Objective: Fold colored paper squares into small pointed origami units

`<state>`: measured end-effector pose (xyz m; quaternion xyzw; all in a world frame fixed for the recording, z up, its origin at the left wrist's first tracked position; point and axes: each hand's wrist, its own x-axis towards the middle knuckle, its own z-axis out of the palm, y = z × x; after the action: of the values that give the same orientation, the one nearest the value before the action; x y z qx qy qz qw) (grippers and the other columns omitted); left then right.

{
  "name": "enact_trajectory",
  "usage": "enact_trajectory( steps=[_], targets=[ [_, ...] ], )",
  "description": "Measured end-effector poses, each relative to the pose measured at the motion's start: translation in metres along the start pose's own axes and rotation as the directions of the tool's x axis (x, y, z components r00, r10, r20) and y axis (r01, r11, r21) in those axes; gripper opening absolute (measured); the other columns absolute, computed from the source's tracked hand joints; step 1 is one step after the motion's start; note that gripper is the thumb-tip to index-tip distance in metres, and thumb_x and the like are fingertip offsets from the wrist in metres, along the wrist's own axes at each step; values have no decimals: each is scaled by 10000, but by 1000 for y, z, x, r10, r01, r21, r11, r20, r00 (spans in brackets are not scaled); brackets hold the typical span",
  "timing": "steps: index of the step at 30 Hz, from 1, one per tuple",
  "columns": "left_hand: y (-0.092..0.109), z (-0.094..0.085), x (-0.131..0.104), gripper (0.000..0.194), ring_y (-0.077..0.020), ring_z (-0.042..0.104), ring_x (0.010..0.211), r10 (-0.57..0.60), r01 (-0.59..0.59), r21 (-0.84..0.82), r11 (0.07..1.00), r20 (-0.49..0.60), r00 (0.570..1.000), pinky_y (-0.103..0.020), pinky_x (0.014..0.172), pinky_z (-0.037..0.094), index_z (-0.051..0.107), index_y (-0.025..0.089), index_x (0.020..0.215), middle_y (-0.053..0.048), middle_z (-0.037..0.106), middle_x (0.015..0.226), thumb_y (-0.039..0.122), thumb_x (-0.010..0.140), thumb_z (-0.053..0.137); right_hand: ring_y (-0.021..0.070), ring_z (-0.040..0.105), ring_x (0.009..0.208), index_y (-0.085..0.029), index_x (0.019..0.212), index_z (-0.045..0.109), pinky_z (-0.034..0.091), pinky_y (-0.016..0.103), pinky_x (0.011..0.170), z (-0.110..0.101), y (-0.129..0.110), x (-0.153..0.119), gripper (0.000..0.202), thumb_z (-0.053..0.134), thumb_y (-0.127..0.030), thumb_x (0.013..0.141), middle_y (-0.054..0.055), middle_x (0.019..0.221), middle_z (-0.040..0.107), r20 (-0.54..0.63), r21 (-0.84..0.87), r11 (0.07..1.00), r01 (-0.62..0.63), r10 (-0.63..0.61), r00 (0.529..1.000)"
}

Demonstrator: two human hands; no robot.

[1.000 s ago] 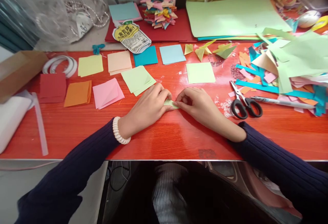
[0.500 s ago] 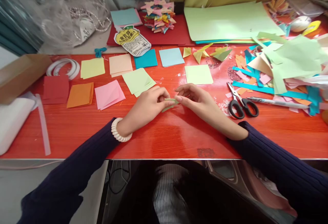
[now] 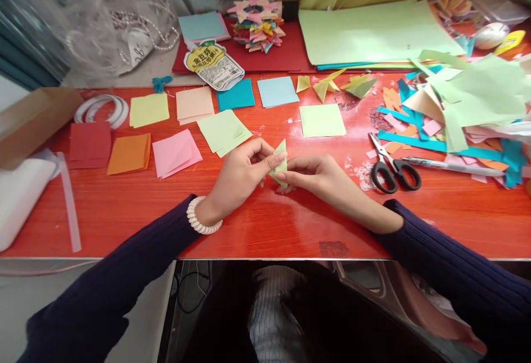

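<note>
A small folded piece of light green paper (image 3: 282, 150) stands up between my two hands, over the red table (image 3: 257, 224). My left hand (image 3: 249, 172) pinches its left side between thumb and fingers. From the other side, my right hand (image 3: 315, 177) grips the lower part with its thumb in front; the fingers behind are partly hidden. Just beyond them lie a stack of light green squares (image 3: 224, 130) and a pale yellow-green square (image 3: 322, 120). Folded yellow-green paper pieces (image 3: 326, 86) rest farther back.
Black-handled scissors (image 3: 392, 169) and a pen (image 3: 452, 166) lie to the right, before a heap of paper scraps (image 3: 477, 108). Pink (image 3: 176, 153), orange (image 3: 129, 154) and red squares (image 3: 90, 145) lie left. A folded-paper ring stack (image 3: 258, 25) and large green sheets (image 3: 377, 36) are behind.
The folded paper has turned from lying nearly level to standing upright, its point upward. My right hand has moved down and closed on its lower part; my left hand still pinches it.
</note>
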<state>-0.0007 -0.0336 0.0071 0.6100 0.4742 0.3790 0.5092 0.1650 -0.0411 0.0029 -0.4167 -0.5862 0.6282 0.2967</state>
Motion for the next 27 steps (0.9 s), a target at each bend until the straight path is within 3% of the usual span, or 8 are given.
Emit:
enact_trajectory(
  steps=[4, 8, 11, 15, 18, 22, 24, 27],
  targets=[
    [3, 2, -4, 272, -65, 401, 479, -78, 79, -159, 984, 9, 997, -204, 442, 325, 467, 170, 616, 31, 492, 567, 322, 776, 626, 155, 658, 714, -161, 743, 707, 512, 288, 699, 3, -3, -4, 254, 605, -387, 794, 41, 752, 713, 24, 37, 999, -23, 22, 999],
    [5, -1, -5, 307, -53, 359, 461, -194, 226, -295, 928, 133, 972, -194, 429, 286, 410, 159, 559, 39, 432, 525, 256, 784, 595, 172, 656, 723, -167, 697, 716, 503, 300, 707, 2, -4, -7, 243, 624, -376, 780, 39, 730, 716, 50, -23, 1000, 5, -4, 999],
    [9, -4, -5, 243, -69, 419, 513, -226, 288, -271, 919, 237, 945, -197, 455, 321, 476, 159, 621, 24, 470, 585, 291, 800, 576, 170, 656, 725, -175, 723, 718, 504, 304, 714, 0, -3, -6, 239, 620, -387, 781, 30, 746, 716, 81, -16, 1000, 24, -22, 997],
    [14, -6, -4, 255, -77, 429, 555, -148, 166, -86, 982, 182, 972, -209, 505, 348, 549, 158, 674, 16, 504, 634, 374, 808, 575, 153, 643, 676, -162, 704, 691, 502, 290, 683, 0, -1, -3, 279, 605, -415, 786, 28, 702, 697, 48, -20, 1000, 23, -22, 999],
    [12, -7, -4, 300, -69, 407, 542, -91, 92, 0, 996, 135, 987, -209, 531, 350, 558, 155, 645, 24, 496, 606, 408, 803, 586, 131, 606, 647, -157, 695, 655, 469, 255, 620, 1, 3, -3, 285, 570, -399, 819, 23, 676, 667, 23, -163, 982, 96, -93, 995],
    [7, -9, -3, 327, -59, 351, 498, -122, 134, -47, 990, 199, 972, -207, 464, 298, 561, 157, 646, 27, 464, 587, 434, 818, 567, 106, 520, 591, -157, 712, 641, 393, 242, 562, -1, 8, -4, 243, 531, -317, 859, 25, 662, 624, 16, -557, 764, 326, -382, 924],
    [4, -10, -2, 297, -51, 303, 461, -112, 125, -65, 990, 181, 977, -208, 420, 259, 568, 165, 675, 34, 428, 573, 422, 825, 567, 107, 504, 576, -157, 716, 646, 383, 249, 557, -2, 8, -3, 255, 540, -344, 853, 32, 663, 616, -49, -659, 685, 310, -450, 892],
    [3, -10, -3, 214, -58, 376, 478, 71, -71, -11, 997, 2, 997, -213, 421, 334, 586, 186, 739, 18, 472, 650, 380, 830, 577, 112, 531, 511, -145, 660, 643, 415, 254, 524, -5, 3, -3, 450, 469, -510, 857, 47, 593, 614, -171, -475, 876, 90, -192, 966]
  ],
)
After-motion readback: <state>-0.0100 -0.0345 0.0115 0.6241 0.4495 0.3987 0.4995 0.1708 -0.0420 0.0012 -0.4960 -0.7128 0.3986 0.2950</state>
